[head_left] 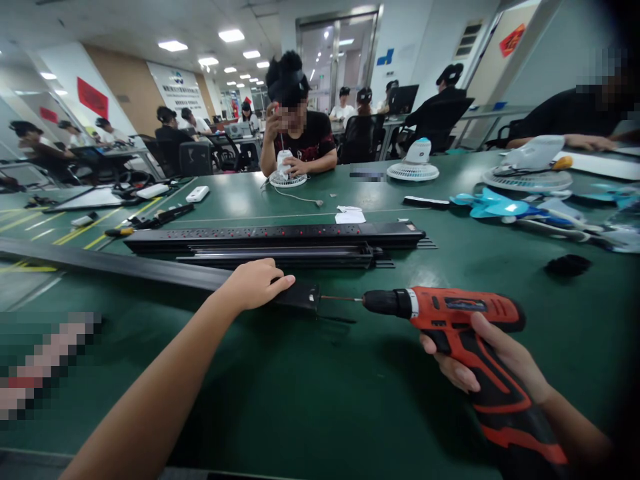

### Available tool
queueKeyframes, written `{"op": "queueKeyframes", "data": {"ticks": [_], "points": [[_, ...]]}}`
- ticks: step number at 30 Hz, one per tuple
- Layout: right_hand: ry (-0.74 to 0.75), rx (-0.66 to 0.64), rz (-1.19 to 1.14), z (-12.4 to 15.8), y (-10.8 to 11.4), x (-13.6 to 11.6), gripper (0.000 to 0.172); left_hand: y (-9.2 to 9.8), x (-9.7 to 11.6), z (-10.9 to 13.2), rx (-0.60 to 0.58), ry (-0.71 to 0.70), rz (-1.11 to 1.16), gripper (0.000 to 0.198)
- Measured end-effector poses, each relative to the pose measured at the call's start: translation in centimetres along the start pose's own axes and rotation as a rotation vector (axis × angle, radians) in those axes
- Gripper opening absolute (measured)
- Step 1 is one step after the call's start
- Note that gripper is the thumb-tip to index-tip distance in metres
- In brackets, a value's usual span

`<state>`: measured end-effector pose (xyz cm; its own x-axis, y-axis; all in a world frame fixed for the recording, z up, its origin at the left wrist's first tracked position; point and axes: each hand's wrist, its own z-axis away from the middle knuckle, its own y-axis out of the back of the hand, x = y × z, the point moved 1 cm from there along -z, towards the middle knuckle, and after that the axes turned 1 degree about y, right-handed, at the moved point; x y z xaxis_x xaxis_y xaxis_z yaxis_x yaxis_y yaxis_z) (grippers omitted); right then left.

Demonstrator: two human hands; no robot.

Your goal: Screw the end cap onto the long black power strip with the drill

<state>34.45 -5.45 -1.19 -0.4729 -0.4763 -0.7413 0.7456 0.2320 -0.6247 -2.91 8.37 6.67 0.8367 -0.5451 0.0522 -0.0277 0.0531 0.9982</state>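
Note:
My left hand [255, 283] is wrapped over a long black bar [150, 270] near its right end, pressing it to the table. The bar stretches away to the left edge of the view. My right hand [495, 360] grips an orange and black cordless drill [465, 310] by its handle, with the index finger around the trigger area. A long thin bit [343, 299] runs left from the chuck to the bar's end face. Whether it sits in a screw there cannot be made out. A thin dark rod lies just below the bit.
Behind the bar lie a long black power strip [280, 235] and black rails [280, 257]. A person [305, 140] across the green table [320, 400] works on a small fan. More white fan parts [413, 172], blue blades [495, 203] and a black bundle [567, 265] lie right.

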Motion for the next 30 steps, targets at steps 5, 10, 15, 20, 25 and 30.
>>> {"op": "queueKeyframes", "data": {"ticks": [5,10,15,20,25,30], "points": [[0.01,0.033,0.039,0.0,-0.3,-0.1,0.058,-0.4,0.0,0.6,0.082,-0.052,0.051,0.052],[-0.009,0.023,0.031,0.1,-0.1,0.0,0.057,-0.9,0.3,1.8,0.056,-0.156,-0.062,0.066],[-0.033,0.067,0.026,0.1,-0.1,0.2,0.059,-1.3,0.9,2.1,0.085,-0.118,-0.172,0.066],[-0.084,0.067,-0.014,0.1,-0.2,0.4,0.064,-1.3,1.0,1.9,0.078,-0.109,-0.167,0.066],[-0.117,0.031,-0.094,0.2,0.0,0.7,0.062,-1.5,0.9,1.8,0.086,-0.097,-0.155,0.067],[-0.107,0.011,-0.111,-0.2,-0.1,0.6,0.06,-1.3,1.4,2.0,0.133,-0.055,-0.12,0.063]]}}
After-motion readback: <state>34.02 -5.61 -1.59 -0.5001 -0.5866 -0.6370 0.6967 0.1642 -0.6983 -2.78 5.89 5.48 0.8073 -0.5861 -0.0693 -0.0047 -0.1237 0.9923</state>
